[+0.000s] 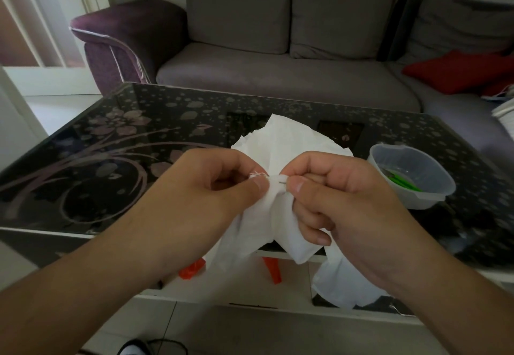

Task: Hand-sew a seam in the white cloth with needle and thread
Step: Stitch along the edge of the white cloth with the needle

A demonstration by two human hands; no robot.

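A crumpled white cloth [289,143] is held up over the near edge of the table, its lower folds hanging down past the edge. My left hand [211,188] pinches a fold of the cloth between thumb and forefinger, where a bit of white thread [257,174] sticks out. My right hand [339,196] pinches the cloth just to the right, thumb and forefinger on a thin dark needle [283,177] lying in the fold. Its lower fingers curl round more cloth. Most of the needle is hidden.
A black glass table [111,160] with a flower pattern lies under the hands. A clear plastic bowl [411,176] with green items stands at the right. Behind is a grey sofa [278,76] with a red cushion [456,71]. An orange stool [272,268] shows below the table.
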